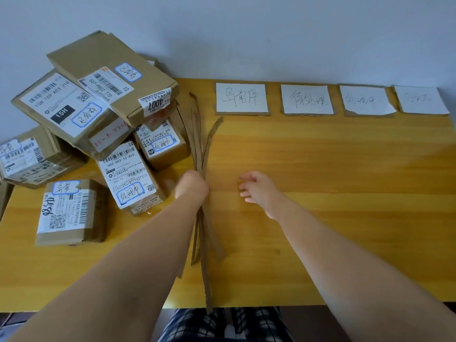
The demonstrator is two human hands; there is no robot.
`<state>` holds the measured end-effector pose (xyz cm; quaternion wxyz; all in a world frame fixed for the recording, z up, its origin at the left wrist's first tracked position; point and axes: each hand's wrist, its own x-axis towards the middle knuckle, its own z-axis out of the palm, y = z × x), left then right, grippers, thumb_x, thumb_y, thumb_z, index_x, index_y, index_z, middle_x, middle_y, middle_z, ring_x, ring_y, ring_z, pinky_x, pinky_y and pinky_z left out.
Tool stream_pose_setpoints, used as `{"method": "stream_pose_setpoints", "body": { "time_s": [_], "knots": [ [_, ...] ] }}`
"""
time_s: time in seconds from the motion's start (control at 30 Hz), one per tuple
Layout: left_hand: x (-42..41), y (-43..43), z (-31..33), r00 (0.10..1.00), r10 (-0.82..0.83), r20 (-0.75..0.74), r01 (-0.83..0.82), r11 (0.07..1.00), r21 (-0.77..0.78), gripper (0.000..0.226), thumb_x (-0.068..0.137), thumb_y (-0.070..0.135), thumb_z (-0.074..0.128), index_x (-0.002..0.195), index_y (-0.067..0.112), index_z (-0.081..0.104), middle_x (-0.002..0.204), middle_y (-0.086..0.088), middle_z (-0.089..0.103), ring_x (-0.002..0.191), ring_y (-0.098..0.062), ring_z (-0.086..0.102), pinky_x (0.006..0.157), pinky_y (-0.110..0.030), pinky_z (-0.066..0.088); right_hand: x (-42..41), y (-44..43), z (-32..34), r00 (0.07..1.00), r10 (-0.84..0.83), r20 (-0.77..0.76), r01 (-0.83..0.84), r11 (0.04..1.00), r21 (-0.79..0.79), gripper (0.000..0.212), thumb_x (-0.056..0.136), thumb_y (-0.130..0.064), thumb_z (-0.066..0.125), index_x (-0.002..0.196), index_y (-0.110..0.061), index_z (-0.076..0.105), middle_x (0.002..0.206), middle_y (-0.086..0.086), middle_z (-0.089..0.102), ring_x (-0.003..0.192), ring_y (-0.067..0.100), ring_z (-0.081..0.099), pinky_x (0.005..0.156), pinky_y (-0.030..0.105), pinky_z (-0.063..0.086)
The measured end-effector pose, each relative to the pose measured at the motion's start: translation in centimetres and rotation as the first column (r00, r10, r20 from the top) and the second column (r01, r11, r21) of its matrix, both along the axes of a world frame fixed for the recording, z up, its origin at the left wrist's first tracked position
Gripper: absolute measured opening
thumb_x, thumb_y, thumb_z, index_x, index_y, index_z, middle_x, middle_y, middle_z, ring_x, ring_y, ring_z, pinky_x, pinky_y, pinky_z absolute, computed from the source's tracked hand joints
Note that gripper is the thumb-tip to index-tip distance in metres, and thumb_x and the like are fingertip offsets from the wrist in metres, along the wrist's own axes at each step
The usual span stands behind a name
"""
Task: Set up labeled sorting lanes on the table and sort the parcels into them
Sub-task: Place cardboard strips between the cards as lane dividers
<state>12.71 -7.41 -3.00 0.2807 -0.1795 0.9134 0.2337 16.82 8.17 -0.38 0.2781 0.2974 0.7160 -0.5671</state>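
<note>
My left hand [192, 185] is closed around a bundle of long thin cardboard strips [200, 141] that fan out toward the wall and trail past the table's front edge. My right hand [256, 187] hovers just right of the bundle, fingers apart and holding nothing. Several brown parcels [98, 114] with white shipping labels are heaped at the left end of the wooden table [320, 193]. Along the far edge lie several white label cards with handwriting: one [241, 98], a second [306, 99], a third [367, 99], and a last [421, 99] at the right.
A single parcel [65, 213] lies flat near the front left. A plain wall [271, 33] stands right behind the table. Checked trousers [222, 324] show below the front edge.
</note>
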Motion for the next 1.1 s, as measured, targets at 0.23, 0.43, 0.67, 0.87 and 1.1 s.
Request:
{"method": "stream_pose_setpoints", "body": {
  "time_s": [0.23, 0.43, 0.67, 0.87, 1.1],
  "knots": [
    [1.2, -0.5, 1.9, 0.985, 0.158, -0.065, -0.139, 0.963, 0.231, 0.034, 0.097, 0.018, 0.046, 0.125, 0.0, 0.042, 0.101, -0.013, 0.059, 0.077, -0.022, 0.057, 0.066, -0.035, 0.051, -0.2, -0.9, 1.1, 0.994, 0.105, -0.035, -0.105, 0.994, 0.0, 0.025, 0.098, -0.008, 0.041, 0.12, -0.012, 0.054, 0.116, 0.013, 0.061, 0.09, 0.019, 0.056, 0.085, 0.032, 0.048],
    [2.5, -1.4, 5.6, 0.981, 0.145, -0.13, -0.069, 0.882, 0.465, 0.05, 0.096, 0.041, 0.05, 0.13, 0.007, 0.04, 0.089, -0.009, 0.058, 0.073, -0.021, 0.059, 0.061, -0.028, 0.044, -0.5, -3.2, 3.9, 0.97, 0.138, -0.202, -0.154, 0.986, -0.069, 0.037, 0.098, -0.034, 0.052, 0.124, -0.008, 0.055, 0.107, 0.005, 0.063, 0.089, 0.016, 0.061, 0.085, 0.031, 0.052],
    [2.2, -2.9, 10.7, 0.984, 0.137, -0.117, -0.021, 0.736, 0.677, 0.063, 0.095, 0.061, 0.024, 0.114, 0.01, 0.055, 0.067, 0.004, 0.036, 0.055, -0.011, 0.035, 0.053, -0.025, 0.03, -1.6, -4.3, 7.9, 0.944, -0.026, -0.33, -0.027, 0.988, -0.153, 0.038, 0.097, -0.042, 0.05, 0.117, -0.011, 0.06, 0.095, 0.002, 0.067, 0.088, 0.015, 0.065, 0.075, 0.026, 0.054],
    [1.7, -2.2, 13.9, 0.975, 0.19, -0.116, -0.012, 0.564, 0.825, 0.041, 0.102, 0.04, 0.027, 0.092, 0.012, 0.055, 0.063, 0.001, 0.037, 0.049, -0.012, 0.03, 0.048, -0.026, 0.026, -1.6, -3.5, 10.6, 0.902, -0.132, -0.412, 0.065, 0.983, -0.174, 0.03, 0.098, -0.038, 0.049, 0.108, -0.013, 0.064, 0.092, 0.003, 0.067, 0.087, 0.017, 0.065, 0.077, 0.027, 0.056],
    [-0.7, -2.0, 15.7, 0.963, 0.157, -0.217, 0.094, 0.558, 0.824, 0.024, 0.102, 0.029, 0.039, 0.087, 0.014, 0.049, 0.063, 0.002, 0.041, 0.051, -0.01, 0.036, 0.045, -0.02, 0.035, -2.8, -2.6, 13.2, 0.851, -0.102, -0.515, 0.049, 0.992, -0.115, 0.033, 0.096, -0.039, 0.054, 0.11, -0.011, 0.063, 0.101, 0.005, 0.069, 0.091, 0.017, 0.068, 0.079, 0.029, 0.054]
  ]
}}
